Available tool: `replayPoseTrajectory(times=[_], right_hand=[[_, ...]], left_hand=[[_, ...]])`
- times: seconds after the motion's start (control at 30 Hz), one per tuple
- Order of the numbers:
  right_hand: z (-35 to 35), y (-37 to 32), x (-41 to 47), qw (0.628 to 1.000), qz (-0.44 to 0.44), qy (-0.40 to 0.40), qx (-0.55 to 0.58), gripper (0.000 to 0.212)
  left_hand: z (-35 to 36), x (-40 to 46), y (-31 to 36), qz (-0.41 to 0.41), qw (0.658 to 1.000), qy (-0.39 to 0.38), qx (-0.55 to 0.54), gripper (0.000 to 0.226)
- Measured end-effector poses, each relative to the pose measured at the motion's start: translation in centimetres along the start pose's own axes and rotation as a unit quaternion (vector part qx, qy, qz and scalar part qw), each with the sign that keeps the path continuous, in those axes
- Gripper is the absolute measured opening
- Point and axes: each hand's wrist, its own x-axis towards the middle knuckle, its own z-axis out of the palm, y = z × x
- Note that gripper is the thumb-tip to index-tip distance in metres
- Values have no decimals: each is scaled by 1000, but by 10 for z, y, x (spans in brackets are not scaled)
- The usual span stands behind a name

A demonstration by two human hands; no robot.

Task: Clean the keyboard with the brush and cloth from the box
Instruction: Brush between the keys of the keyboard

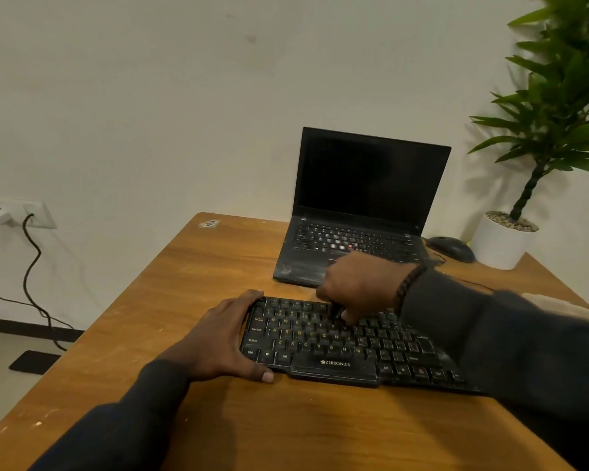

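Observation:
A black keyboard (334,348) with yellow letters lies flat on the wooden table (170,300), near its front middle. My left hand (230,338) grips the keyboard's left end, thumb on the near edge, fingers over the far corner. My right hand (357,283) is closed above the upper key rows and holds a small dark brush (339,313), whose tip touches the keys near the top middle. Most of the brush is hidden inside the fist. The box and the cloth are not clearly in view.
An open black laptop (357,212) stands just behind the keyboard. A black mouse (451,248) and a white pot with a green plant (502,239) sit at the back right. A wall socket with a black cable (31,253) is at left.

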Motion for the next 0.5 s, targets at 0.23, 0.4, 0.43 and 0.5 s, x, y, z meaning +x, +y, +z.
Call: replayPoseTrajectory(times=[0.23,0.4,0.43,0.5], right_hand=[[-11,-4,-19,994,-41,11,97,34],[0,7,-9,998,37,6,53,34],[1,-5,-9,999,18,1,32,33],[-4,-28,-11,999,-32,14,10,32]], left_hand=[[-1,0,0,7,1000,-6,5,135],[0,0,0,4,1000,-3,-2,136],[0,1,0,6,1000,-3,-2,136],[0,0,0,7,1000,-2,4,135]])
